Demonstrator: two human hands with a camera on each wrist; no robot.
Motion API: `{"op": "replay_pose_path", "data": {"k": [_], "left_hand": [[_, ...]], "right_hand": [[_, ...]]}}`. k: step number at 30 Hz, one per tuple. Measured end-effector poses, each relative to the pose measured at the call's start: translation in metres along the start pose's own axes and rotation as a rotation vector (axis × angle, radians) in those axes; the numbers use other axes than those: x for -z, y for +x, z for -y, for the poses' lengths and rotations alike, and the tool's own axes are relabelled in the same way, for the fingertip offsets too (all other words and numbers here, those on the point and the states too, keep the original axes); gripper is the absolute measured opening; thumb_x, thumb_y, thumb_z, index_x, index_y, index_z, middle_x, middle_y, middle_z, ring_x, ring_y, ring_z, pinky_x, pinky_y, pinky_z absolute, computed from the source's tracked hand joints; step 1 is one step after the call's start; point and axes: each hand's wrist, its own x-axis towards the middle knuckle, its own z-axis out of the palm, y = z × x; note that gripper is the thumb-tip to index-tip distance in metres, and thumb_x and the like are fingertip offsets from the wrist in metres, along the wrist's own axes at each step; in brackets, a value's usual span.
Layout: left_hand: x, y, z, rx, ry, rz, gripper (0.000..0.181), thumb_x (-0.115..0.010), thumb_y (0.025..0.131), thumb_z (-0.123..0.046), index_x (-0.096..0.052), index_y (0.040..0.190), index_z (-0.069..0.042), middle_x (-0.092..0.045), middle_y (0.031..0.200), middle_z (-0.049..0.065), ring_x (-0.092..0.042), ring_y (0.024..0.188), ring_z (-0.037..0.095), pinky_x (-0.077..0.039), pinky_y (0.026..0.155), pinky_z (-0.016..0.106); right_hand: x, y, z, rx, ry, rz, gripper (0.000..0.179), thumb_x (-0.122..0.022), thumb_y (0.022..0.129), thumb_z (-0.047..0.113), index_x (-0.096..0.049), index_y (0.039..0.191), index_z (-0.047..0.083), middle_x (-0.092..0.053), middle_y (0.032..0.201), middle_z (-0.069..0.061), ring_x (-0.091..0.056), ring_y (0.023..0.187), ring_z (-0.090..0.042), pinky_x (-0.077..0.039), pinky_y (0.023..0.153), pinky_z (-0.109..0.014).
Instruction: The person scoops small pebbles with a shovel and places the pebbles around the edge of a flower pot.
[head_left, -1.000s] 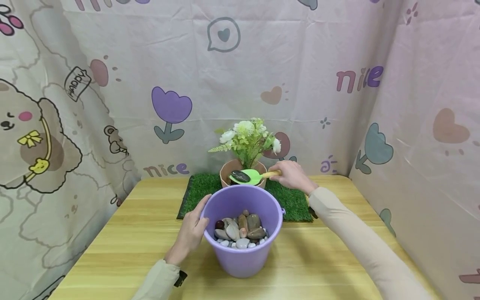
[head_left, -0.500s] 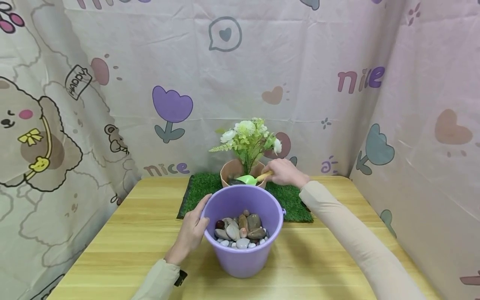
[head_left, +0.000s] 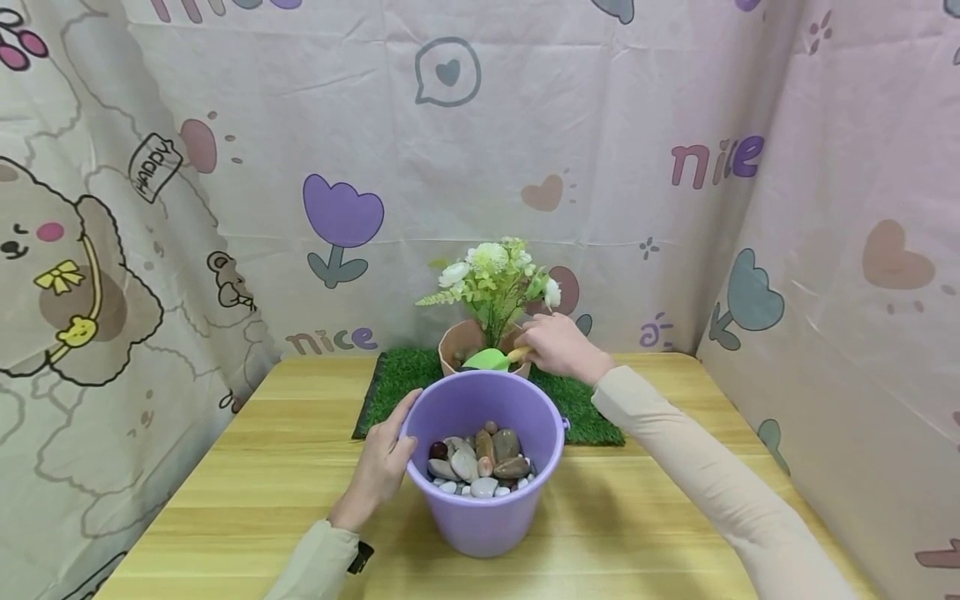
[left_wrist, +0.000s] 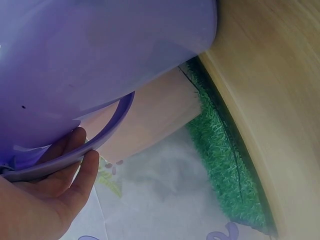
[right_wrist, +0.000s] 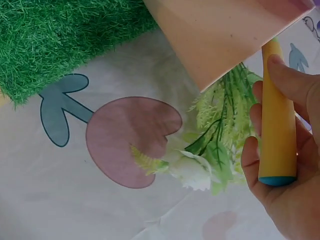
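A green scoop [head_left: 487,360] tilts at the pot's [right_wrist: 230,40] mouth, the right hand [head_left: 561,344] curled round its yellow handle [right_wrist: 277,120] at three o'clock. Flowers [head_left: 489,258] rise from the pot. At six o'clock stands the bucket [head_left: 483,525] of stones [head_left: 462,462]; the left hand [head_left: 382,458] grips its rim at nine. Tabletop [head_left: 637,500] edges lie well apart from the bucket at three and nine. The rim hides the scoop's tip; its depth is unclear.

purple bucket [head_left: 483,527] and grass mat [head_left: 588,412] on wood-grain table [head_left: 660,517]
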Motion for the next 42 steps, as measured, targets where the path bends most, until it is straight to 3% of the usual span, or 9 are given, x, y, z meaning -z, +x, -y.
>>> {"op": "replay_pose_path", "data": {"k": [6,13,23,30,42], "left_hand": [[-0.0005,0.0002,0.0007,0.000,-0.001,0.000,0.063,-0.046,0.082,0.000,-0.045,0.145,-0.002,-0.065,0.126,0.022,-0.070,0.098,0.028,-0.059,0.073,0.031],[-0.0003,0.0000,0.0004,0.011,-0.001,0.003,0.064,-0.046,0.082,0.000,-0.045,0.146,-0.004,-0.064,0.127,0.022,-0.070,0.099,0.030,-0.059,0.074,0.031],[0.0005,0.0005,0.0010,0.001,0.010,-0.009,0.064,-0.046,0.081,-0.001,-0.046,0.145,-0.002,-0.065,0.126,0.021,-0.070,0.100,0.028,-0.059,0.076,0.034],[0.0012,0.0026,0.0006,-0.015,0.022,-0.021,0.063,-0.046,0.080,-0.001,-0.047,0.144,-0.001,-0.065,0.125,0.021,-0.070,0.098,0.027,-0.059,0.075,0.035],[-0.0004,0.0018,0.0026,-0.013,0.023,-0.013,0.063,-0.046,0.080,-0.001,-0.047,0.144,-0.002,-0.065,0.126,0.021,-0.070,0.098,0.026,-0.059,0.075,0.035]], "right_hand": [[-0.0021,-0.0010,0.0030,0.024,-0.006,-0.022,0.006,-0.077,0.081,0.018,-0.077,0.085,0.022,-0.070,0.087,0.003,-0.062,0.088,-0.021,-0.049,0.073,-0.040],[-0.0011,-0.0051,0.0070,0.018,-0.021,-0.021,0.009,-0.077,0.082,0.020,-0.078,0.091,0.023,-0.070,0.091,0.003,-0.062,0.092,-0.020,-0.047,0.077,-0.040],[-0.0083,-0.0062,0.0057,0.079,-0.121,-0.095,0.010,-0.075,0.084,0.022,-0.076,0.093,0.025,-0.070,0.094,0.005,-0.054,0.087,-0.018,-0.042,0.074,-0.037],[-0.0085,-0.0052,0.0057,0.054,-0.156,-0.144,0.016,-0.072,0.086,0.011,-0.077,0.095,0.023,-0.069,0.095,0.004,-0.053,0.087,-0.019,-0.036,0.072,-0.036],[-0.0097,-0.0068,0.0085,0.001,-0.213,-0.206,0.019,-0.065,0.088,0.007,-0.077,0.097,0.020,-0.068,0.094,0.000,-0.052,0.087,-0.021,-0.040,0.074,-0.037]]}}
